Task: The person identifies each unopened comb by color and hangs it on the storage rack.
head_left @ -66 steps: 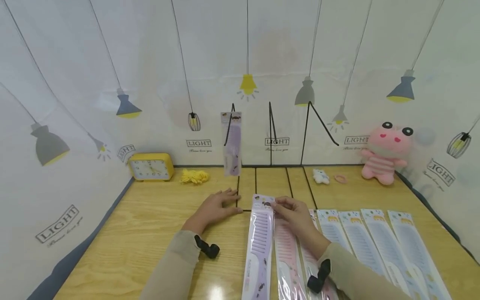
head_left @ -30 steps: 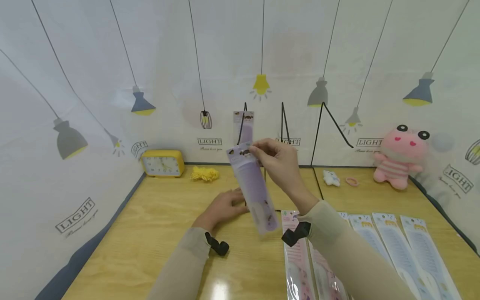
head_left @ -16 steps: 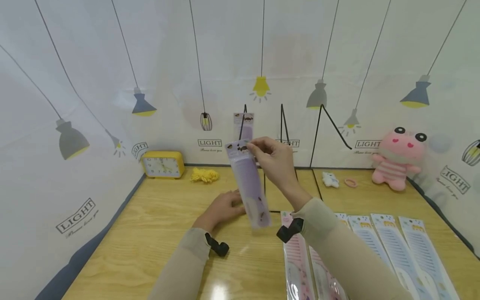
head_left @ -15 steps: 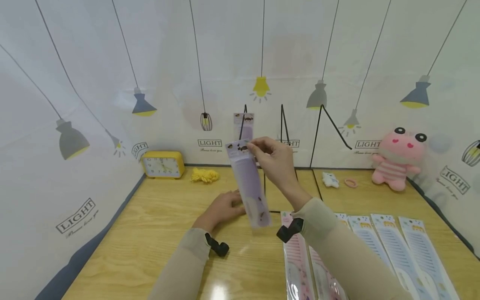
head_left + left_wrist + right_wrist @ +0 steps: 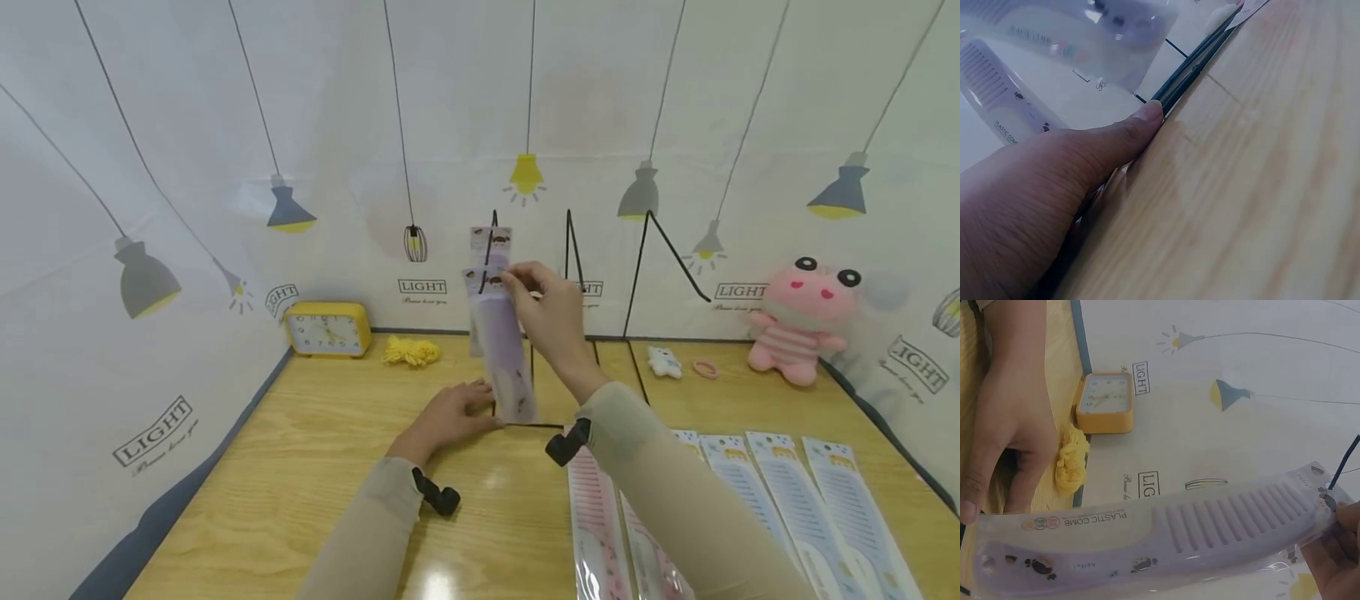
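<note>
Thumb and fingers of the right hand (image 5: 551, 317) pinching the upper corner of a purple comb packet (image 5: 506, 350); packet off the tabletop (image 5: 315, 467), slightly tilted, its card up at the tip of the left hook (image 5: 489, 242). Whether the wire is through the hole, cannot tell. Left hand (image 5: 450, 412) low on the wood, fingers loosely spread, thumb tip at the dark base wire (image 5: 551, 426), seemingly steadying the stand. Step, by my reading: threading packet onto hook. Done well: grip clear of the hole, card square to the tip, ease it back along the wire without creasing, let go only once the wire bears the weight; left hand bracing against tipping. Behind, a matching packet (image 5: 501, 244) on the same hook, best not knocked. Middle hook (image 5: 577, 254) near the knuckles, likeliest snag; right hook (image 5: 678, 256) farther off. Right sleeve (image 5: 678, 471) over the pink packets (image 5: 596, 508), blue packets (image 5: 791, 500) beyond; lift the arm out, don't drag. Clock (image 5: 327, 329) and yarn (image 5: 411, 351) sit back left, by the rear edge; widest free room front left. Backdrop (image 5: 337, 208) limits reach behind.
</note>
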A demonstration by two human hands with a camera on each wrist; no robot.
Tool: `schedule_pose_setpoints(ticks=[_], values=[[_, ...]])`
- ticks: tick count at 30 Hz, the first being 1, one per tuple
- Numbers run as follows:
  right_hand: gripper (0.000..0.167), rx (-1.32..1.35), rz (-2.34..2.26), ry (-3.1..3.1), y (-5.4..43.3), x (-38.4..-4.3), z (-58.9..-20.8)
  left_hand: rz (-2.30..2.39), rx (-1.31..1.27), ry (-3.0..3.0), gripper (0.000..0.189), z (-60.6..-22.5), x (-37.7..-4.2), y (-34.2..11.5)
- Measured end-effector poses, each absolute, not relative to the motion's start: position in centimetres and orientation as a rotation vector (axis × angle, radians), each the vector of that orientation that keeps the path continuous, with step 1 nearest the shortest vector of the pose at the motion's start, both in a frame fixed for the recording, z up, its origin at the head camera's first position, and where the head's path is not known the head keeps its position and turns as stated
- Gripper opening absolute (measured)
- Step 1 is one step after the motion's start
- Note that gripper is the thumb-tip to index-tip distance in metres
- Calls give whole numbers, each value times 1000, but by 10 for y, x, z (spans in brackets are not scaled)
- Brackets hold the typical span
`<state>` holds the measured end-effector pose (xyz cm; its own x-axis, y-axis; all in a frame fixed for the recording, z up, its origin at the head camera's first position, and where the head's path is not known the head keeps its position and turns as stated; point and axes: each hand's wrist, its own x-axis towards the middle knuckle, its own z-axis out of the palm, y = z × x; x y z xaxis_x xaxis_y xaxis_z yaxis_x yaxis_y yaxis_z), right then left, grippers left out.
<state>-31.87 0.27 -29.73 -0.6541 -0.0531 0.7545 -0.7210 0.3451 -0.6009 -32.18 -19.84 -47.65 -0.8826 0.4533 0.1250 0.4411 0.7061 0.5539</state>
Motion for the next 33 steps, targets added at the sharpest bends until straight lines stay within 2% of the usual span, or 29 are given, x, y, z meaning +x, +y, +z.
schedule_pose_setpoints(ticks=[11,33], values=[[12,620,1223,-1905,-6,-365,-296,910,727,2887,65,-475,-324,-195],[18,683,1495,-1768,-11,-397,-321,848,762,2934,62,-482,-316,-199]])
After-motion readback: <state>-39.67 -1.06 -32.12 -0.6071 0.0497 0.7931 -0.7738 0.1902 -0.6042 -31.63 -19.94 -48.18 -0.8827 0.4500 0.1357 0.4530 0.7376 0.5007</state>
